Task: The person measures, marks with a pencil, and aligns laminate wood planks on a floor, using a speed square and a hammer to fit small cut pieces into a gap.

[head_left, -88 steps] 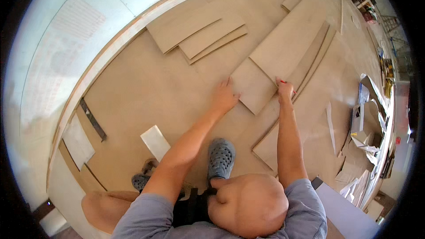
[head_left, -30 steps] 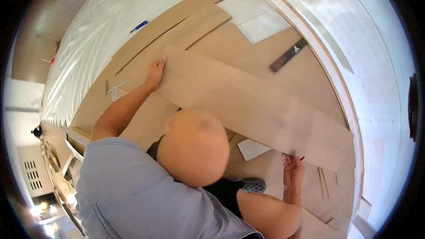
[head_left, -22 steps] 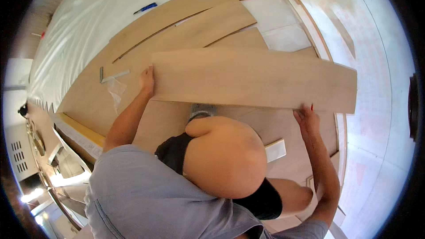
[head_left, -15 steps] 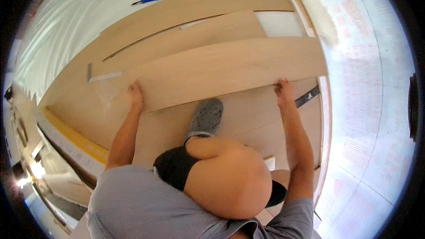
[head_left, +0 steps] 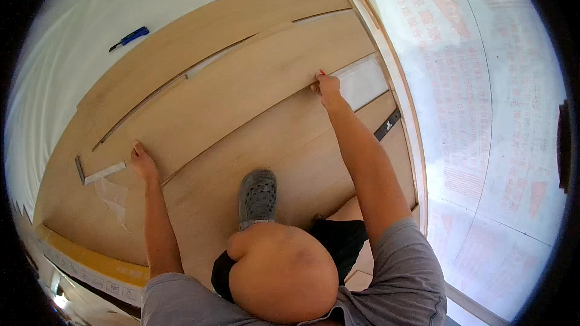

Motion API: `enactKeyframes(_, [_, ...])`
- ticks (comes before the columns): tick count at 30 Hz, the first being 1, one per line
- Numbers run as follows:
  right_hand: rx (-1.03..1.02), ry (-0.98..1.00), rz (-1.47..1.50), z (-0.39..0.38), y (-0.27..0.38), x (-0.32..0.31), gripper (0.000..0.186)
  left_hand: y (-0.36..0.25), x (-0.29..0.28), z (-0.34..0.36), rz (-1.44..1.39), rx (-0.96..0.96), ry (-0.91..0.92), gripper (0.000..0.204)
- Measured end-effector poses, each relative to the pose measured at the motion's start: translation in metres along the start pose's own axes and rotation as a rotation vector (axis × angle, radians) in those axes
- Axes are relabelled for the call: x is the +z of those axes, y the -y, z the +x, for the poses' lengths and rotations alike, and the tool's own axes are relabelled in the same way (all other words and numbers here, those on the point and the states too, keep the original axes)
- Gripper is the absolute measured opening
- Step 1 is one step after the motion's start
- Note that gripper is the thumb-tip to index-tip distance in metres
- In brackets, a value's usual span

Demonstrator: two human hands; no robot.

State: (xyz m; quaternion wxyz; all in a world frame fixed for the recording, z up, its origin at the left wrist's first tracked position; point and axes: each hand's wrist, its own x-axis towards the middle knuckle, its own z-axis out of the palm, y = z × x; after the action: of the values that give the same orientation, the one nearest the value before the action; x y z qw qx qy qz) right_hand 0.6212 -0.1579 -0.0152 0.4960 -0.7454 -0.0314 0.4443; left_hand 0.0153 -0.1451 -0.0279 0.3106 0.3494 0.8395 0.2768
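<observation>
A long wood-look floorboard [head_left: 241, 96] lies across the floor in front of me, slanting up to the right. My right hand [head_left: 327, 90] has its fingers closed round the board's near edge, towards the right end. A small red tip [head_left: 322, 72] sticks up from these fingers; the rest of that item is hidden. My left hand [head_left: 144, 164] pinches the board near its left end, beside a metal square [head_left: 104, 172] and a scrap of clear film [head_left: 113, 198].
A blue-handled utility knife [head_left: 129, 38] lies on white sheeting at the far left. A black flat bar [head_left: 388, 124] lies by the right edge strip. My grey clog [head_left: 258, 196] stands on the laid boards. A yellow-edged carton [head_left: 90, 255] is at the near left.
Both hands have shifted the floorboard away from me, over the piece behind it. A white strip of underlay shows below its right end. My view has turned and moved.
</observation>
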Motion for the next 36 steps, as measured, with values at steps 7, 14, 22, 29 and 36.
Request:
enactKeyframes(7, [-0.124,0.002,-0.391,0.104,-0.003,-0.059,0.032,-0.034,0.03,-0.01,0.188,0.168,0.0,0.05])
enactKeyframes(14, [-0.11,0.026,-0.302,0.04,0.031,-0.027,0.028,-0.079,0.034,-0.006,0.175,0.033,0.036,0.053])
enactKeyframes(22, [-0.125,0.067,-0.154,0.054,0.031,-0.032,0.023,-0.084,0.039,0.015,0.242,0.101,0.136,0.051])
enactKeyframes(29, [-0.104,0.117,-0.16,0.037,0.025,-0.021,0.015,-0.068,0.023,0.056,-0.129,-0.07,0.316,0.044])
enactKeyframes(36, [-0.204,0.16,-0.199,0.042,0.016,-0.021,0.013,-0.033,0.045,0.105,-0.217,-0.07,0.369,0.048])
